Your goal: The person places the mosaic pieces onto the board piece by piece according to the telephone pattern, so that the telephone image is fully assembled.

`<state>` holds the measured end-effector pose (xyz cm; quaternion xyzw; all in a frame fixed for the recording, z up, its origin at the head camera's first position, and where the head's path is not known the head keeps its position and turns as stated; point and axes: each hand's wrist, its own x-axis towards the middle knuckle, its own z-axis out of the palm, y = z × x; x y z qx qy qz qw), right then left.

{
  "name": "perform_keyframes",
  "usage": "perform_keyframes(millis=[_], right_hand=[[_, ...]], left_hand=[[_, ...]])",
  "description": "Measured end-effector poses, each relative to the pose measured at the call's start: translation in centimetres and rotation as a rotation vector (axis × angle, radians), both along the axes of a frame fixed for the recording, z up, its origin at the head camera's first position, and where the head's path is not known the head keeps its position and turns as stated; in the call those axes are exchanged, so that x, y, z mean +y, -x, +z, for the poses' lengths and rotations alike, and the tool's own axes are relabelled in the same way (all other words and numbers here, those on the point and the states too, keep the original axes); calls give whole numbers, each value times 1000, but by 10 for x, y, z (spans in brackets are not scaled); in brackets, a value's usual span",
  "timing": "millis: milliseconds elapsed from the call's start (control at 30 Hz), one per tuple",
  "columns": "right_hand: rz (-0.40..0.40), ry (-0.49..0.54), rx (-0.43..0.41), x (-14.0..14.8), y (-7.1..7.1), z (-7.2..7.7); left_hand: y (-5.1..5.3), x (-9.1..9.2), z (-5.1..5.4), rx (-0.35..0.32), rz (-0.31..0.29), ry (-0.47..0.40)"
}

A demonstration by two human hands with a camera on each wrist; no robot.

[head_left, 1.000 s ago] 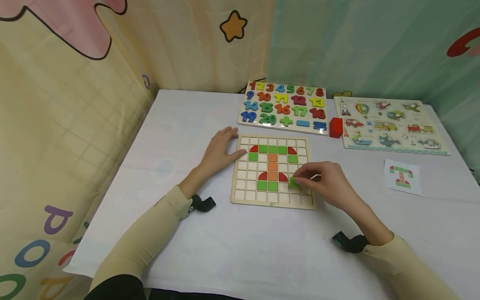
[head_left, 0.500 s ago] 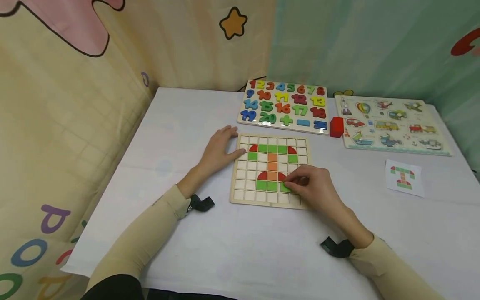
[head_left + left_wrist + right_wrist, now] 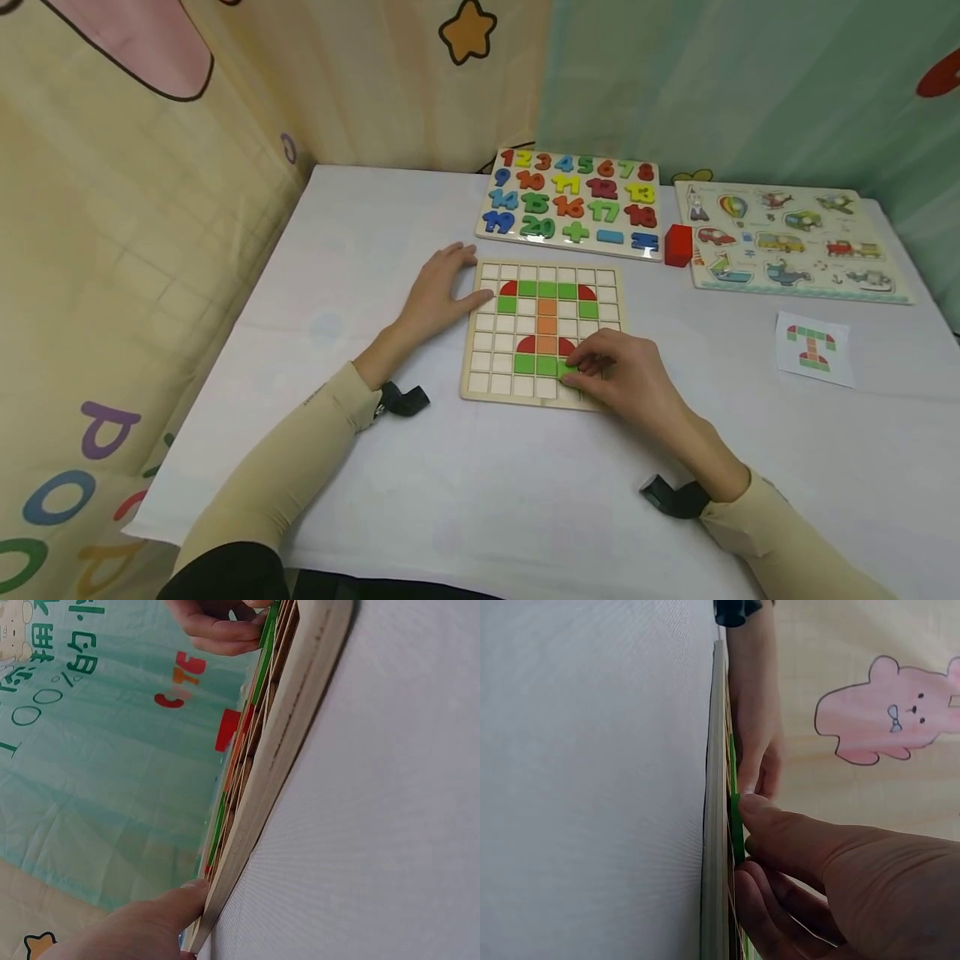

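Note:
A wooden grid board point(image 3: 486, 393) lies flat on the table, with green squares, red quarter-rounds and orange squares forming a pattern in its cells. My left hand point(image 3: 433, 293) rests at the board's upper left, its thumb on the edge and its fingers stretched forward. Near the lower right of the pattern, my right hand point(image 3: 628, 372) pinches a green square tile point(image 3: 566, 370) between thumb and fingers. In the right wrist view this green tile point(image 3: 737, 825) is tilted against the board's surface. Whether it sits fully in its cell I cannot tell.
Behind the board lies a number puzzle point(image 3: 609, 237). To its right are a red block point(image 3: 678, 246) and a vehicle picture puzzle point(image 3: 810, 280). A small pattern card point(image 3: 814, 375) lies on the right of the white table point(image 3: 450, 500).
My right hand has moved left with the green tile, bringing it beside the other green squares in the lower row. My left hand has stayed at the board's edge.

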<state>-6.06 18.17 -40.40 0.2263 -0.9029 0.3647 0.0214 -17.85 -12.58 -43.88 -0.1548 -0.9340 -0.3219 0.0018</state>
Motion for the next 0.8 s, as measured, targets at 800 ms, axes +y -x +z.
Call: perform_keyframes(millis=[800], right_hand=[[-64, -7, 46, 4, 3, -8]], left_hand=[[-1, 1, 2, 9, 0, 1]])
